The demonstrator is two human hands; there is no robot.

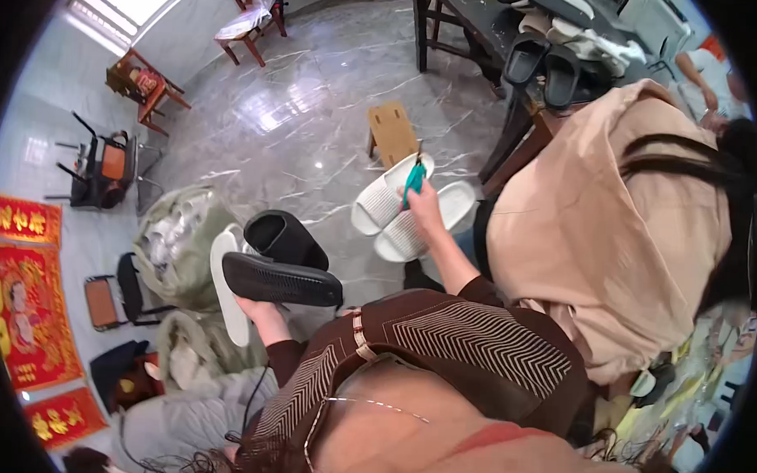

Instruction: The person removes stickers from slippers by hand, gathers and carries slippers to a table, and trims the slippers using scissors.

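My left hand [264, 318] is closed around footwear on the left. A black slide slipper [281, 280] lies in it with the sole facing me. Against it is another black slipper [299, 244], its strap opening showing. A white slipper [231, 285] stands on edge beside them, at my fingers. My right hand [425, 209] grips a teal-handled tool [415, 181] with a thin dark tip; its exact kind is unclear. Under and beside that hand are white ribbed slippers [375, 205], one partly hidden by my wrist. What supports them cannot be made out.
A small wooden stool [390, 130] stands ahead on the marble floor [316, 109]. On the left, a sack [178, 238] holds clear plastic, with another sack [193, 347] behind it. Black slippers [562, 76] sit at the dark table [474, 19]. A person in a beige garment [604, 236] is close on the right.
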